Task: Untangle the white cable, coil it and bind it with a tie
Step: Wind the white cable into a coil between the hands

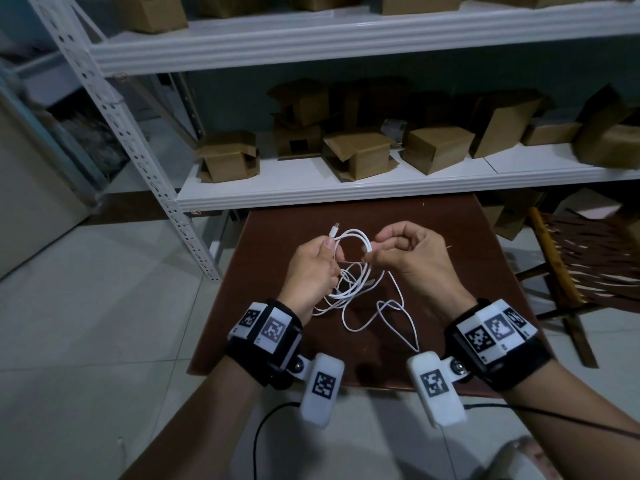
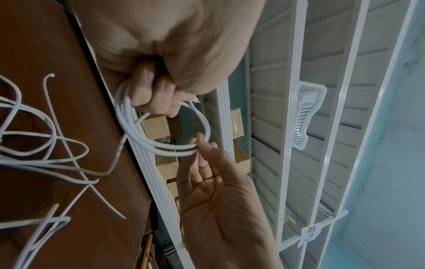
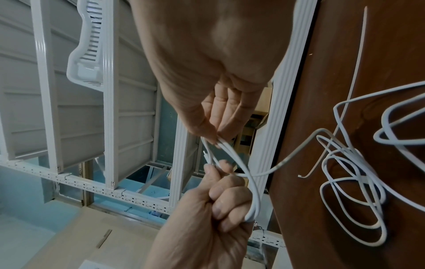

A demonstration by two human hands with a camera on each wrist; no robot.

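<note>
We see the left hand (image 1: 313, 268) closed in a fist around several turns of the white cable (image 1: 349, 271), with the thumb pressing on top of them; one plug end (image 1: 335, 227) stands out just above this thumb. The right hand (image 1: 408, 258) is half closed: its thumb and first fingertips (image 3: 214, 134) pinch the opposite side of the same small loop, while the other fingers are curled loosely and hold nothing else. Both hands are raised a little over the brown table (image 1: 450, 244), near each other, with the loop between them.

The cable is thin and white. A small round coil of two or three turns is stretched between the two hands. Below the hands the remaining part hangs down and lies on the table in loose, crossing loops, not yet in order; one long loop reaches toward the right wrist.

In the wrist views a thin white tie (image 3: 358, 72) lies straight on the table, beyond the loose loops, touching neither hand. From the head view we cannot see it clearly.

Beyond the fingers is a white metal shelf (image 1: 346, 192) with several cardboard boxes (image 1: 436, 148) on it. To the outside of the right hand stands a wooden folding chair (image 1: 568, 268). On both wrists are black bands with white marker blocks (image 1: 266, 327).
</note>
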